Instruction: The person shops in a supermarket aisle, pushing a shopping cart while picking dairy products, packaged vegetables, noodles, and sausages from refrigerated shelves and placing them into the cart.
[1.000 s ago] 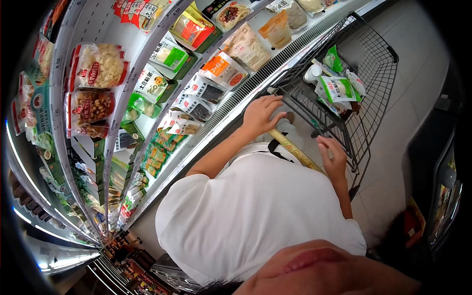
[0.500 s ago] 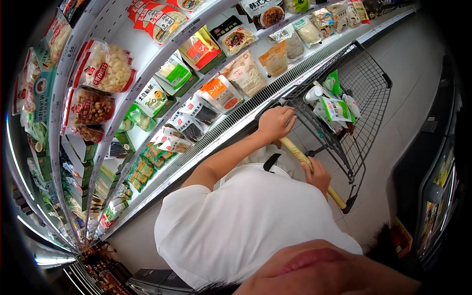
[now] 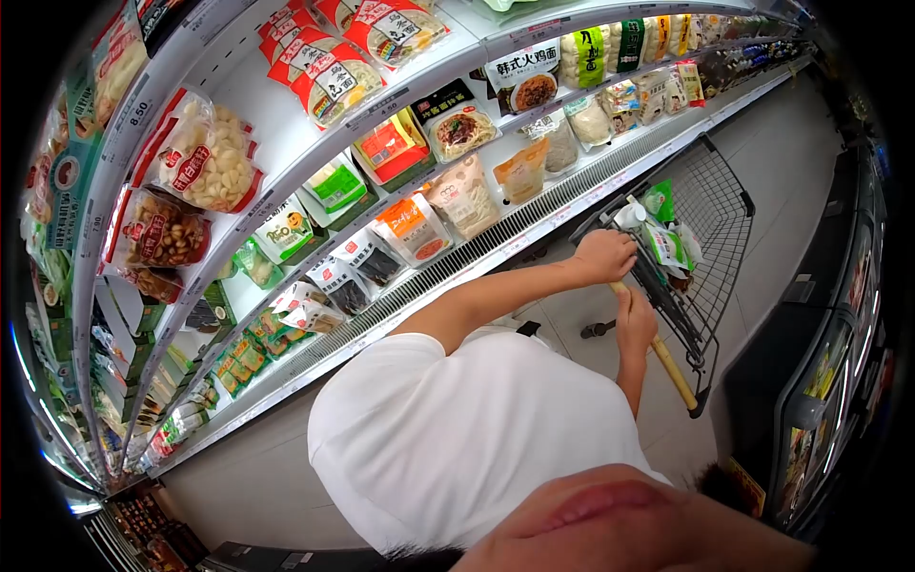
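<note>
A black wire shopping cart (image 3: 729, 243) stands in front of me, with a yellow handle bar (image 3: 673, 375). My left hand (image 3: 606, 255) is closed at the upper end of the handle. Just beside it, my right hand (image 3: 635, 319) wraps round the bar. Inside the basket lie a green and white packet (image 3: 664, 246), a green bag (image 3: 659, 200) and a white container (image 3: 630, 216). The undersides of both hands are hidden.
Refrigerated shelves run along the left and top, holding bagged noodles (image 3: 331, 80), a garlic packet (image 3: 208, 162) and an orange and white pouch (image 3: 413, 230). A dark display case (image 3: 777, 381) stands at the right. Tiled floor (image 3: 596, 367) shows between them.
My right hand has closed on the handle, and my left hand has gone from spread fingers to closed. Both hands are now close together. The view has shifted along the shelves.
</note>
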A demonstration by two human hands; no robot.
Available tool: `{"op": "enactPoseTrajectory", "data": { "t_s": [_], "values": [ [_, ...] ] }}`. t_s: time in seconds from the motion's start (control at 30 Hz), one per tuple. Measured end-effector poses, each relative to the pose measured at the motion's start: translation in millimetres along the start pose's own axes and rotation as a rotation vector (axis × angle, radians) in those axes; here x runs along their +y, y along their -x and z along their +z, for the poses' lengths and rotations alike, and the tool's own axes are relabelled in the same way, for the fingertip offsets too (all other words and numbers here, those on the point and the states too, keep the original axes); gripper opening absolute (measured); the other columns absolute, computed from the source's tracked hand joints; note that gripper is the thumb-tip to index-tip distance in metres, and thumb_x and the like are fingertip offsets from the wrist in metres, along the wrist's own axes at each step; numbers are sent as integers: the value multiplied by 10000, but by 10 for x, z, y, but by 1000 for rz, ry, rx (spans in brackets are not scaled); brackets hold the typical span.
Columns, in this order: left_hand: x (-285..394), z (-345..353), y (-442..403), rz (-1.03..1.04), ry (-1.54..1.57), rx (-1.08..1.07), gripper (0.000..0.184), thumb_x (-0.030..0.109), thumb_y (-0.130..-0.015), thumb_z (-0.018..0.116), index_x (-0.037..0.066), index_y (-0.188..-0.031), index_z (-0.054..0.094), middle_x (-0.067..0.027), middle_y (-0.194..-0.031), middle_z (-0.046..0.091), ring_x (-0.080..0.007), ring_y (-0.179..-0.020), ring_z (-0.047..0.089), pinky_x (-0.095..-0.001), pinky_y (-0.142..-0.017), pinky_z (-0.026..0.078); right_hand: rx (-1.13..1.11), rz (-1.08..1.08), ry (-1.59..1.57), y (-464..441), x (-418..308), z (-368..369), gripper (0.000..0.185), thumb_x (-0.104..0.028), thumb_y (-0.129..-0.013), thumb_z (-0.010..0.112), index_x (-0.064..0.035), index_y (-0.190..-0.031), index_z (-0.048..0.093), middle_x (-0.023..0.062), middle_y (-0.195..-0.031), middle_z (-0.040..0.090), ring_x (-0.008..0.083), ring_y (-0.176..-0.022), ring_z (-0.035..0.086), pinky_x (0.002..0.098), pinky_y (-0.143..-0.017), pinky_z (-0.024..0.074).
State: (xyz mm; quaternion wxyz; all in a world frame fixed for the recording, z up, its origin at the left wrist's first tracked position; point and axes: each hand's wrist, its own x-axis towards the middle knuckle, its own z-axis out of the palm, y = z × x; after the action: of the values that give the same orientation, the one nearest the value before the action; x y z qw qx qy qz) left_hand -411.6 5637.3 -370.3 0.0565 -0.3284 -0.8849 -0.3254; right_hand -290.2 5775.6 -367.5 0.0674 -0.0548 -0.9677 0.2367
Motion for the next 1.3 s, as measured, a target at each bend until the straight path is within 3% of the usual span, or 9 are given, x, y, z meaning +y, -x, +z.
{"op": "enactPoseTrajectory", "data": {
  "t_s": [0.17,0.3,0.67,0.73,0.9,1.0,1.07,1.17,1.3],
  "values": [
    [-231,-30,-309,302,356,181,206,123,-824,654,100,-1027,630,-66,-1181,647,-274,-1044,621,-377,-835,516,-14,105,103,-482,192,-32,409,-430,-968,502,-53,-988,660,156,-907,667,387,-841,599,480,-779,433],
    [-630,-366,-174,-84,411,264,434,115,-832,648,96,-1250,534,-142,-1380,474,-371,-1259,458,-436,-1052,382,27,119,132,-753,303,-81,425,-443,-969,499,-50,-964,661,151,-880,662,384,-826,594,480,-767,431],
    [-2469,-799,-467,-709,147,839,744,206,-835,706,-24,-1411,295,-261,-1436,308,-405,-1337,343,-454,-1107,296,-250,213,117,-1553,515,-471,440,-439,-965,526,-22,-875,633,153,-830,639,374,-774,598,450,-711,447],
    [-2621,-895,-618,-730,222,875,757,222,-838,712,-28,-1414,288,-259,-1426,329,-395,-1323,370,-449,-1096,312,-77,-267,59,-1881,324,-612,333,-338,-945,606,-9,-924,657,132,-836,637,324,-738,614,398,-691,471],
    [-2937,-883,-825,-775,156,935,776,262,-842,729,-33,-1410,290,-250,-1368,424,-353,-1252,473,-420,-1043,377,-232,-255,-730,-3298,-231,-203,255,-213,-931,653,-9,-1084,678,39,-910,675,108,-804,623,234,-728,482],
    [-3200,-768,-901,-740,393,1053,673,281,-825,748,-25,-1316,403,-200,-1189,599,-309,-1065,618,-386,-900,475,-533,-333,-858,-4178,-413,716,467,-236,-924,657,22,-1295,539,162,-1224,610,212,-1070,624,311,-909,500],
    [-3129,-865,-942,-856,339,952,585,258,-850,730,-29,-1260,428,-174,-1143,613,-256,-1026,622,-353,-862,482,-441,-537,-557,-4511,-681,1193,645,-344,-916,638,4,-1411,413,216,-1234,595,339,-1119,598,386,-968,465],
    [-3211,-815,-903,-994,235,798,438,239,-872,717,-15,-1154,498,-100,-998,655,-187,-892,633,-319,-765,486,-257,-632,-546,-4785,-974,1919,637,-381,-904,635,-5,-1378,434,233,-1210,598,395,-1108,580,438,-957,450],
    [-3212,-868,-928,-1014,302,814,484,272,-845,740,4,-1185,524,-87,-1042,657,-190,-896,626,-326,-771,484,-410,-478,-706,-4897,-1281,2082,553,-409,-886,649,-9,-1243,512,240,-1143,625,421,-1059,587,462,-913,456]
  ]
}}
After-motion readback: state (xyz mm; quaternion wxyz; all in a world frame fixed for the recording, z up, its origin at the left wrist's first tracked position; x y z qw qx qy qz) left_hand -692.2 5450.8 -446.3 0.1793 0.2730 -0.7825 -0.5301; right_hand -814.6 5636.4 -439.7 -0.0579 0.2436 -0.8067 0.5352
